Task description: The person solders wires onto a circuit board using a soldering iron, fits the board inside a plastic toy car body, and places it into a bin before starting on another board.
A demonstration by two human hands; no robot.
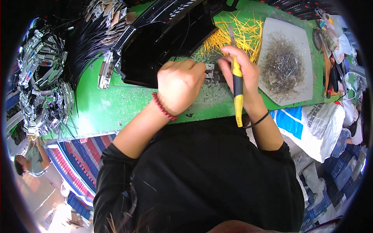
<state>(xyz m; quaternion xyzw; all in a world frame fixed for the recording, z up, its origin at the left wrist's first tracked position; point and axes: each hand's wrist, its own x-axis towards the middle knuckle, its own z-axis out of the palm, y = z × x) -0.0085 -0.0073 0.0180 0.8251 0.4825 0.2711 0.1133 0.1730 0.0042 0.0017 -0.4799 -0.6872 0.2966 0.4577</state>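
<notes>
The left hand (pixel 180 79) pinched a metal piece (pixel 210 71); the right hand (pixel 249 73) gripped a soldering iron (pixel 237 87); a slip could burn.

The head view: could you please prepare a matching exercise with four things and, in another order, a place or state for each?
1. Soldering iron
2. Bracelet
3. Yellow pieces
4. Grey sheet

A. around the left wrist
B. under dark scraps
C. in the right hand
D. loosely piled on the green table

Pairs: 1-C, 2-A, 3-D, 4-B
</notes>
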